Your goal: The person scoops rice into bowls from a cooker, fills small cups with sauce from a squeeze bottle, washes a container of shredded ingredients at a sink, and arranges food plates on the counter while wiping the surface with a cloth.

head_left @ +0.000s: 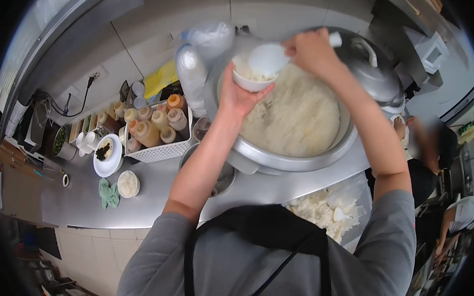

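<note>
My left hand (238, 99) holds up a small white bowl (252, 85) with rice in it, above the left side of a big round metal pot (282, 160). Closed around the handle of a white rice paddle (268, 58) is my right hand (312, 53). The paddle's broad blade is over the bowl, at or close to the rice; whether they touch I cannot tell. Below both hands, a large mass of cooked rice (297, 116) lies in the pot. My right hand is somewhat blurred.
A metal lid (370, 64) sits behind the pot at right. To the left are a white basket (159, 150) of squeeze bottles, a rice bowl (129, 184), a green cloth (108, 194) and a plate (113, 165). A rice tub (359, 213) stands near my body. Other people work at right.
</note>
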### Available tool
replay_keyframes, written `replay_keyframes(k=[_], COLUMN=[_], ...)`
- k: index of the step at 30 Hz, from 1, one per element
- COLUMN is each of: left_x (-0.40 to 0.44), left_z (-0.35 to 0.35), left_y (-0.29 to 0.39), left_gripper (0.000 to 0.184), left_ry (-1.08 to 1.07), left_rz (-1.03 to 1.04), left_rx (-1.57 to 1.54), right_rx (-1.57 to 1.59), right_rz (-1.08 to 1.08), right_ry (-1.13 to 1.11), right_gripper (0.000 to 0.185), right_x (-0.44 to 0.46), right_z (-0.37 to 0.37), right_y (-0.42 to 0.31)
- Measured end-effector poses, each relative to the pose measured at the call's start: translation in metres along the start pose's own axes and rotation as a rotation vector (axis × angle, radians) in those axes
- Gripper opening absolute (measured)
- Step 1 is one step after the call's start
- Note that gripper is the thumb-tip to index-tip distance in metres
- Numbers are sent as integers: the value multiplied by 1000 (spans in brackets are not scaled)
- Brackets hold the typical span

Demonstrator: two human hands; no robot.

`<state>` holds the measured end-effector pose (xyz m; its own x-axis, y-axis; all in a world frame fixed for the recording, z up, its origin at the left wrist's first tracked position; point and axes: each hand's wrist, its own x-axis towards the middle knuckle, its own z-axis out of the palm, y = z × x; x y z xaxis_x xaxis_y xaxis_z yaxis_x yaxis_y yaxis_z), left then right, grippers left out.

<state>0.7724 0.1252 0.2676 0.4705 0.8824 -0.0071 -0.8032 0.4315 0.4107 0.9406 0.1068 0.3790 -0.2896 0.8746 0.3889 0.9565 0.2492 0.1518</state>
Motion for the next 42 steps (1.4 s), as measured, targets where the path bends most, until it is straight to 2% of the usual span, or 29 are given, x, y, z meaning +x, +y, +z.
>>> replay_keyframes(k=[2, 3, 5, 7, 9, 11, 14, 18, 23, 29, 32, 35, 42], left_x=[-6, -11, -19, -23, -24, -27, -30, -36, -40, -44, -46, -48, -52], left_z=[-4, -5, -3, -7, -6, -4, -1, -2, -7, -4, -4, -2, 4], left_y=[7, 14, 24, 30, 34, 36, 37, 43, 47, 46, 45, 44, 43], left_gripper=[55, 55, 54, 53, 53, 54, 54, 60, 61, 58, 58, 58, 60], left_ry=[41, 35, 71, 85, 91, 63, 53, -8, -30, -45, -63, -92, -110], left_rz=[18, 34, 65, 70, 79, 82, 89, 90, 107, 78, 61, 70, 57], left_rx=[37, 84, 158, 180, 203, 209, 188, 202, 176, 142, 126, 133, 139], right_rx=[175, 185, -5, -148, -54, -129, -95, -151, 136, 380, 418, 457, 445], right_rz=[65, 70, 197, 183, 6, -34, -150, -251, -74, 48, 80, 124, 60], right_ry=[126, 113, 76, -233, -190, -279, -230, -277, -479, -539, -474, -517, -570], right_gripper=[23, 23, 22, 21, 14, 15, 13, 16, 23, 25, 25, 25, 25], right_x=[10, 9, 10, 6, -12, -14, -14, -28, -43, -55, -61, -64, -112], right_z=[-4, 0, 7, 67, 140, 169, 189, 177, 162, 157, 159, 142, 115], right_y=[14, 20, 29, 25, 16, -8, -34, -54, -66, -72, -74, -74, -48])
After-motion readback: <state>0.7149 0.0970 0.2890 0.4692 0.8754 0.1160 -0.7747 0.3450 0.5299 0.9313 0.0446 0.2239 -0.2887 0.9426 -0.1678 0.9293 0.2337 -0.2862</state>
